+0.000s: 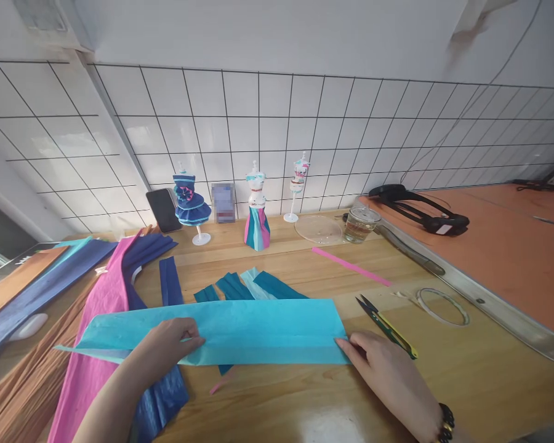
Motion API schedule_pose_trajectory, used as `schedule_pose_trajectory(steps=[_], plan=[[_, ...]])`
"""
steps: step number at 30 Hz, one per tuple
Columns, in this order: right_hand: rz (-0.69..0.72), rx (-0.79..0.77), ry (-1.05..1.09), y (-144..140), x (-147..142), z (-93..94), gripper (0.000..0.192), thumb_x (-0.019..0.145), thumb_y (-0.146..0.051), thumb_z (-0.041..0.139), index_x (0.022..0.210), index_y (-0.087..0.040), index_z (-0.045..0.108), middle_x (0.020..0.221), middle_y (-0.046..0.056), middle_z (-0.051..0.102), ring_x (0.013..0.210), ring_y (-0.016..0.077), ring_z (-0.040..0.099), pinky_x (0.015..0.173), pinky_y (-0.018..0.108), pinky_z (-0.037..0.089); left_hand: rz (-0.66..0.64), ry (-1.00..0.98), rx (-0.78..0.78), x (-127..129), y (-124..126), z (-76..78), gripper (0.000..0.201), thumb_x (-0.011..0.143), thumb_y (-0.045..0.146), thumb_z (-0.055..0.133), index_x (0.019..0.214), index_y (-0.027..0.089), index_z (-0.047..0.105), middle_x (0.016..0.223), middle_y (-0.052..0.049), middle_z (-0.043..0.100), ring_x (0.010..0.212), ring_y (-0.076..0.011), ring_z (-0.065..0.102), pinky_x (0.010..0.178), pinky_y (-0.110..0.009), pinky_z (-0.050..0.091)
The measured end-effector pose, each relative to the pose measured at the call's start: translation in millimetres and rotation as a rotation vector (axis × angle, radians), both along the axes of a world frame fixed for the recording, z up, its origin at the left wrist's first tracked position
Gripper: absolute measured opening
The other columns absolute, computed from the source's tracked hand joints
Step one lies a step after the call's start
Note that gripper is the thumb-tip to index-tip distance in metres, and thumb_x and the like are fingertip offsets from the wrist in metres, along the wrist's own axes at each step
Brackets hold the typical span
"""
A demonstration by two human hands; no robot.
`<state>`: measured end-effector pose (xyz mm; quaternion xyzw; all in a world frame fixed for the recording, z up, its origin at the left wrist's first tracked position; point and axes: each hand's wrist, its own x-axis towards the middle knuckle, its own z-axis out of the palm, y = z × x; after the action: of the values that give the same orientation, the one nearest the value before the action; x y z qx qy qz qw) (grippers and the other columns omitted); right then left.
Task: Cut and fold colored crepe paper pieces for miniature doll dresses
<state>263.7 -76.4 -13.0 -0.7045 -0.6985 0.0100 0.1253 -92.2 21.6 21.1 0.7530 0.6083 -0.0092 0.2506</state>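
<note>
A wide strip of turquoise crepe paper (pixel 268 326) stretches across the wooden table in front of me, its lower long edge folded up in a paler band. My left hand (pixel 168 341) pinches the strip left of its middle. At the strip's right end, my right hand (pixel 378 363) grips the corner between thumb and fingers. Teal and light blue paper pieces (pixel 233 286) lie partly hidden behind the strip. Just right of it rest yellow-handled thread snips (pixel 388 326), blades apart. Beneath its left end runs pink crepe paper (pixel 106 289).
Three small dress forms stand by the tiled wall, one in a blue dress (pixel 191 209), one in a striped skirt (pixel 257 227). A glass (pixel 361 224), a tape roll (pixel 442 306) and a pink strip (pixel 351 266) lie right. Brown paper (pixel 37 357) and a phone (pixel 163 209) are left.
</note>
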Motion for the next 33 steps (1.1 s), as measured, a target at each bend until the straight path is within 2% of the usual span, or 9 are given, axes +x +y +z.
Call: schedule_pose_trajectory(steps=[14,22,33], plan=[[-0.014,-0.003,0.017,-1.6,-1.3,-2.7,0.041,0.091,-0.043,0.034,0.057,-0.022,0.044,0.059,0.0,0.059,0.057,0.0163,0.057,0.054,0.027,0.036,0.034,-0.015,0.006,2.8,-3.2,5.3,0.021,0.073,0.037,0.046,0.062,0.019,0.05,0.066,0.0,0.055,0.066,-0.0191,0.052,0.057,-0.027,0.032],[0.006,0.001,0.067,-2.3,1.4,-8.9,0.041,0.091,-0.043,0.034,0.059,-0.022,0.051,0.061,0.001,0.062,0.059,0.0178,0.059,0.057,0.028,0.038,0.042,-0.025,0.026,0.7,-3.8,2.2,0.021,0.072,0.037,0.047,0.06,0.019,0.045,0.067,0.001,0.053,0.066,-0.0176,0.051,0.056,-0.026,0.03],[-0.017,-0.033,0.006,-2.6,-1.2,-7.1,0.042,0.091,-0.043,0.031,0.061,-0.022,0.051,0.064,0.002,0.062,0.062,0.0191,0.06,0.058,0.031,0.039,0.029,-0.036,0.011,-2.4,-2.1,-1.0,0.018,0.07,0.036,0.048,0.063,0.02,0.047,0.069,0.001,0.054,0.069,-0.018,0.051,0.058,-0.026,0.033]])
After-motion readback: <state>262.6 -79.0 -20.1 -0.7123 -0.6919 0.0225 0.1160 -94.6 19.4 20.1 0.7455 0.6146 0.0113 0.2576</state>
